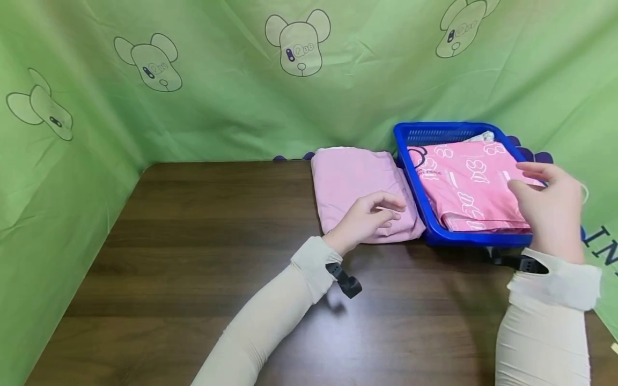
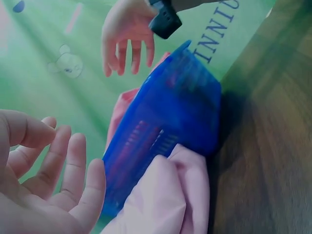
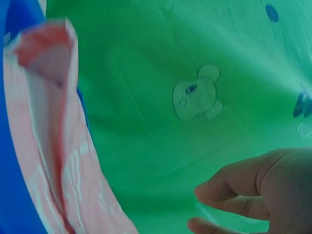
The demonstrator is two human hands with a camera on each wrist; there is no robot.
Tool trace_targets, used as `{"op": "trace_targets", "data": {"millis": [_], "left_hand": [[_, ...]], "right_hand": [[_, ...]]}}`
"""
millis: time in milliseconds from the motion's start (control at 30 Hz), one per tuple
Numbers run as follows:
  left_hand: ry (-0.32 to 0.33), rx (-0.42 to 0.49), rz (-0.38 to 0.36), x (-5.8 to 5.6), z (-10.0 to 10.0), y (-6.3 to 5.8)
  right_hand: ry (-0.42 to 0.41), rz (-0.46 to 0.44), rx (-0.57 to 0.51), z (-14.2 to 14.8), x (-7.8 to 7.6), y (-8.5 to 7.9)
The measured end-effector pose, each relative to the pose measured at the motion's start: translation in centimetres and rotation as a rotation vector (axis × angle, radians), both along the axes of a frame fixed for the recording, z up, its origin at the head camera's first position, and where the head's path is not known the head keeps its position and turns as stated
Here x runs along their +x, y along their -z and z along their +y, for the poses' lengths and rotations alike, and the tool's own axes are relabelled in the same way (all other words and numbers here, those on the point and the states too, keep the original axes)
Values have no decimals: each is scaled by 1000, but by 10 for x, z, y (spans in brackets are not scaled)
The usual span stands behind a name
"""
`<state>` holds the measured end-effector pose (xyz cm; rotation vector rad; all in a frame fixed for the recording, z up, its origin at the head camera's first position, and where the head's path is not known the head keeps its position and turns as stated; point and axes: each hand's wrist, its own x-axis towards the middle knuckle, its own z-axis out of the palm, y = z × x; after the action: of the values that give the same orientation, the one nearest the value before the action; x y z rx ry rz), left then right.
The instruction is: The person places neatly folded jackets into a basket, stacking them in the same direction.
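A folded pink cloth with white printed figures (image 1: 463, 182) lies in a blue plastic basket (image 1: 436, 236) at the right. Beside the basket's left wall rests a folded pale pink cloth (image 1: 347, 171). My left hand (image 1: 364, 217) hovers over the near part of the pale cloth, fingers loosely bent and holding nothing. Over the basket's right side is my right hand (image 1: 552, 201), its thumb and fingers apart with nothing between them. In the left wrist view the left hand's fingers (image 2: 73, 165) are spread loosely. The right wrist view shows the printed cloth's folded edge (image 3: 53, 122) rising beside the basket wall.
A dark wood table (image 1: 193, 257) carries the basket and cloth. Green fabric with printed bear heads (image 1: 232, 107) hangs behind and along both sides. Some white material (image 1: 485, 136) shows at the basket's back corner. Dark straps with small devices (image 1: 345, 279) sit on both wrists.
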<state>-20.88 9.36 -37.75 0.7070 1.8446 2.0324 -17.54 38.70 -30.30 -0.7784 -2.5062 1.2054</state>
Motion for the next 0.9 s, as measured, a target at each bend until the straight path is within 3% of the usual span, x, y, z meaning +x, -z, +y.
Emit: {"op": "trace_targets", "data": {"millis": [233,700,900], "left_hand": [[-29,44,-89,-5,-22,5],[-138,82,-65,-12,-66,0],[-228,112,-122,-18,-82,7]], "right_hand": [[-127,96,55,-25,-4,4],[-210,203,-20,-83,-8,-5],[-256,247,-28,-104,-9,-4]]}}
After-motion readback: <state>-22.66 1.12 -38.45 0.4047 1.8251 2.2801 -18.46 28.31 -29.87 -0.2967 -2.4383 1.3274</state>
